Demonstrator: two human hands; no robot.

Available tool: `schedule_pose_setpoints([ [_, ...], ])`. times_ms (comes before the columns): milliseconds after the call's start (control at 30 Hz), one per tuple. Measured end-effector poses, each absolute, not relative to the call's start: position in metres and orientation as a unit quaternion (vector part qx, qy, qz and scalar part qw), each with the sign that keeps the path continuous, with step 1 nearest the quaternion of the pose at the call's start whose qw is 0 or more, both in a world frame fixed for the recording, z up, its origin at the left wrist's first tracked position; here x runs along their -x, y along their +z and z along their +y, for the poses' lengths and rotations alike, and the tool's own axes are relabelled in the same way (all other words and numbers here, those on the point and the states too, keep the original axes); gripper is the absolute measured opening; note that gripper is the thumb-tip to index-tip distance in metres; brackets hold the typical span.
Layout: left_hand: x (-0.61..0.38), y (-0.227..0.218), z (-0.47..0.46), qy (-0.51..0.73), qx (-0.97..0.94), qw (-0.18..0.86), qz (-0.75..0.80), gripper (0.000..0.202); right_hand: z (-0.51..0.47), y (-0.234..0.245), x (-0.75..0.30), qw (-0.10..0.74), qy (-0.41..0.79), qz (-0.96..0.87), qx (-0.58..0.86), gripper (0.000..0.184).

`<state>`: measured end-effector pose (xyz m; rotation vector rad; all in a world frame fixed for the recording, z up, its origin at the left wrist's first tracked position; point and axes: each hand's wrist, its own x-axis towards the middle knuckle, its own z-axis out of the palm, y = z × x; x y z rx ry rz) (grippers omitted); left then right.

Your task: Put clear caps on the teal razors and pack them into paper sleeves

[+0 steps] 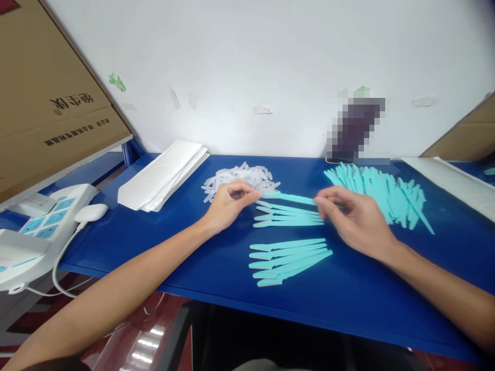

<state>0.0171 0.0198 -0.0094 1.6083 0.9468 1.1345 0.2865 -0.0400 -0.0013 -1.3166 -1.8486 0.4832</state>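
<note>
A teal eyebrow razor [293,198] is stretched level between my two hands above the blue table. My right hand [358,219] pinches its handle end between thumb and fingers. At the blade end, my left hand [230,203] is closed in a pinch; whether a small clear cap sits in those fingertips I cannot tell. Just behind my left hand lies a heap of translucent white blade caps [247,176]. Below the held razor, several razors [288,222] lie in a fanned row, and another row of razors [290,253] is nearer me. A big pile of teal razors [381,193] spreads beyond my right hand.
White paper sleeves [162,178] are stacked at the table's back left. A power strip [50,221] with a white charger [91,213] and cable stands at the left edge. Cardboard boxes [58,93] flank both sides. A blurred-out device [353,129] leans on the wall.
</note>
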Motion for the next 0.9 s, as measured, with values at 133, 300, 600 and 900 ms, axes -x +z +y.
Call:
schedule_pose_setpoints([
  [133,-0.015,-0.011,0.019,0.423,-0.723,0.394,0.379,0.026,-0.039,-0.004,-0.287,0.347,0.19,-0.76,0.516,0.032],
  [300,-0.007,-0.008,0.022,0.323,-0.844,0.217,0.369,0.024,-0.033,-0.007,-0.293,0.312,0.105,-0.784,0.526,0.031],
  [600,0.016,-0.008,0.046,0.299,-0.835,0.082,0.454,0.025,-0.047,0.007,-0.297,0.198,0.151,-0.87,0.425,0.028],
  [900,0.025,-0.006,0.049,0.134,-0.906,-0.068,0.397,0.033,-0.046,0.008,-0.295,0.075,0.243,-0.873,0.416,0.029],
])
